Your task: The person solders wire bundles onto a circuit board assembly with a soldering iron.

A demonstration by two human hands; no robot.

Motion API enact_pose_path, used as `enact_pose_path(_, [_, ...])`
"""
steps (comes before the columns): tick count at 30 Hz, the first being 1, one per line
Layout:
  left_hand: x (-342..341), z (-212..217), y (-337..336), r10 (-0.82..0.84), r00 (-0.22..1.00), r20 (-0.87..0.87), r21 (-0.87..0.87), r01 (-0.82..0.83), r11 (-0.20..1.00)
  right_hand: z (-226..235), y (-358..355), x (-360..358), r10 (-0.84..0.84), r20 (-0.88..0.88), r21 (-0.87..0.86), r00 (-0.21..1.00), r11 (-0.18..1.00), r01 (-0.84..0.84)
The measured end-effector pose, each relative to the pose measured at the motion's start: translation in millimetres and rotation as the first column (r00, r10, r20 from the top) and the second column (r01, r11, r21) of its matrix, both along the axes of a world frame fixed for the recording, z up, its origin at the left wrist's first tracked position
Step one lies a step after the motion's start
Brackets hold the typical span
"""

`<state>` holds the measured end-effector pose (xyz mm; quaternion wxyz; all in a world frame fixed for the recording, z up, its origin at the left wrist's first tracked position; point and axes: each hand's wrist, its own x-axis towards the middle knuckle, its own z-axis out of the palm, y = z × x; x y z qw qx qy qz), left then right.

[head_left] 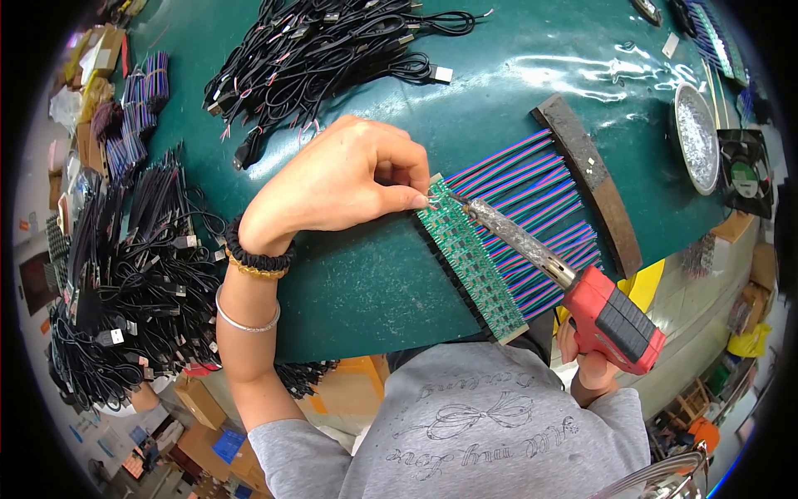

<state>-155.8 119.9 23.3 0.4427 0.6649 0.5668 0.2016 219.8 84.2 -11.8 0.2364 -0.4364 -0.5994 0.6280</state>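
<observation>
A green circuit board panel (474, 259) made of several small boards lies slanted on the green table. Rows of blue, pink and black wires (532, 295) run from its right side. My left hand (349, 179) is closed at the panel's far end, thumb and forefinger pinching thin wire ends (433, 200). The rest of what lies inside that hand is hidden. In my right hand (592, 368) is a red and black soldering gun (615, 323), gripped by its handle. Its tip reaches the board's far end, close beside my left fingertips.
A dark metal bar (594, 183) lies across the wires' far ends. Bundled black cables (324, 54) cover the table's back, with more cable heaps (150, 274) at left. On the right are a metal dish (696, 137) and a small black fan (746, 173).
</observation>
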Motion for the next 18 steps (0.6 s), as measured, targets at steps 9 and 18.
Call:
enact_pose_path(9, [3.3, 0.8, 5.7, -0.02, 1.0, 0.001, 0.033, 0.02, 0.999, 3.9, 17.9, 0.5, 0.122, -0.322, 0.127, 0.939, 0.988, -0.085])
enact_pose_path(18, [2.0, 9.5, -7.3, 0.014, 0.998, -0.057, -0.013, -0.015, 1.0, -10.2, 77.4, 42.9, -0.619, -0.101, 0.617, 0.779, 0.576, 0.537])
